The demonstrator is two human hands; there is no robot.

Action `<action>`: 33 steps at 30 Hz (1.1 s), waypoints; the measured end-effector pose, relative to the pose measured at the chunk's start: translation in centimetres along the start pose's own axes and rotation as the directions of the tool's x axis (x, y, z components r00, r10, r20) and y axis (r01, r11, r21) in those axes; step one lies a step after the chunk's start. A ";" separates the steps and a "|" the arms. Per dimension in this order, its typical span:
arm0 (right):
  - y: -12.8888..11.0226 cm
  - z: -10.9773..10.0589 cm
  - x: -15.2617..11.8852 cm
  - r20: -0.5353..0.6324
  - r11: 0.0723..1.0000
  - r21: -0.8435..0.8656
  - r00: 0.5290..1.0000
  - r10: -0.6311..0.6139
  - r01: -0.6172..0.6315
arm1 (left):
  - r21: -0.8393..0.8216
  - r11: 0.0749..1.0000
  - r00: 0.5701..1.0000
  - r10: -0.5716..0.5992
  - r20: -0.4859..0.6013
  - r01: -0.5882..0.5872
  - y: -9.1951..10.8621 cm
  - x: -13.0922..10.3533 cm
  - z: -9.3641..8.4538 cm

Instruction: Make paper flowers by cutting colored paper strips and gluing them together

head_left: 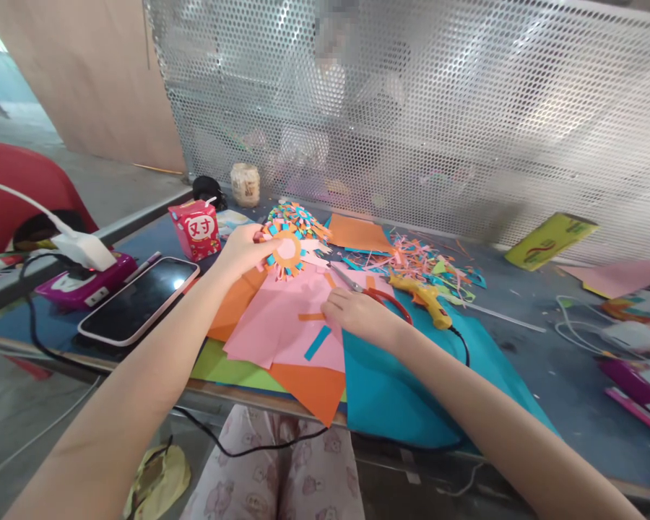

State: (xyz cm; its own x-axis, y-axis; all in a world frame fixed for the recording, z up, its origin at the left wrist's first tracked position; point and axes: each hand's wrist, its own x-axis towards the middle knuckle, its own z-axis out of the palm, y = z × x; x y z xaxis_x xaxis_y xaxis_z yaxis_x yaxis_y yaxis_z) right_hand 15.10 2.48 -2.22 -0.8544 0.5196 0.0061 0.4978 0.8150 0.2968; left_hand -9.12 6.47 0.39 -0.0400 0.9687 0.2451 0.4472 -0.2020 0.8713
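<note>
L hand (249, 249) - fingers clamped on the rim of the paper rosette (287, 249), which is held above the pink paper (282, 318); ctr pink, ring orange, fringe orange, blue and pink. R hand (349, 310) - fingertips down on the pink paper at one end of the orange strip (310, 316); whether they pinch it, cannot tell. Blue strip (318, 343) lies nearby. Red-handled scissors (376, 292) just beyond R hand, blades twd rosette. Yellow glue gun (423, 297) to the right, cord attached. Paper scraps (422, 261) piled behind it, nr the perforated metal screen (438, 115).
</note>
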 end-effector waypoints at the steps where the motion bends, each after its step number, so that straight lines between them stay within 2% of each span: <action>1: 0.3 0.1 0.0 -0.012 0.998 0.062 1.000 0.009 -0.008 | 0.014 1.000 1.000 -0.004 -0.008 0.004 0.1 0.0 0.0; 5: 1.2 0.3 -0.6 -0.051 0.925 0.369 0.992 0.113 -0.086 | 0.011 1.000 1.000 -0.011 -0.012 0.011 0.4 -0.1 0.0; 7: 1.4 0.3 -0.8 -0.039 0.893 0.433 0.987 0.155 -0.123 | -0.014 1.000 1.000 -0.007 0.001 0.007 0.5 0.0 0.1; 11: 1.1 0.0 -0.6 -0.049 0.924 0.375 0.994 0.099 -0.074 | -0.027 0.999 1.000 -0.018 0.008 0.018 0.7 -0.1 0.1; 13: 0.8 -0.4 -0.4 -0.012 0.952 0.300 0.998 0.066 -0.060 | -0.033 0.999 1.000 -0.025 0.003 0.025 0.8 -0.2 0.1; 16: 0.3 -0.8 -0.2 0.055 0.978 0.192 0.996 0.076 -0.086 | -0.026 1.000 1.000 -0.016 0.005 0.017 0.7 -0.2 0.1; 20: 0.1 -0.4 -0.4 0.052 0.992 0.105 0.997 0.061 -0.067 | -0.019 1.000 1.000 0.003 0.008 -0.003 0.3 0.0 0.1; 23: 0.3 0.3 -0.6 -0.004 0.987 0.141 0.997 0.078 -0.077 | -0.032 0.999 1.000 0.008 0.003 -0.008 0.3 0.0 0.1; 25: 0.4 0.6 -0.8 -0.049 0.967 0.235 0.992 0.119 -0.104 | -0.029 1.000 1.000 0.012 0.003 -0.012 0.4 -0.1 0.1; 27: 0.5 0.8 -1.0 -0.084 0.915 0.372 0.976 0.199 -0.155 | -0.018 1.000 1.000 0.010 0.006 -0.010 0.5 -0.1 0.1; 29: 0.4 1.0 -1.0 -0.100 0.813 0.549 0.950 0.297 -0.196 | -0.008 1.000 1.000 0.001 0.003 -0.001 0.6 -0.2 0.0; 33: 0.7 1.6 -1.0 -0.098 0.455 0.881 0.890 0.444 -0.130 | 0.007 1.000 1.000 0.001 0.017 -0.001 0.7 -0.3 0.0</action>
State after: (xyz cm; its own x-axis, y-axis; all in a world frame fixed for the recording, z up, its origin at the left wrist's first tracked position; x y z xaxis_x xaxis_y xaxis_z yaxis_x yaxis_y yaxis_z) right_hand 16.55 2.91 -3.59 -0.5543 0.7995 0.2313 0.4685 0.5294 -0.7073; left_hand -8.81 6.08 0.90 -0.0242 0.9708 0.2385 0.4532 -0.2020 0.8682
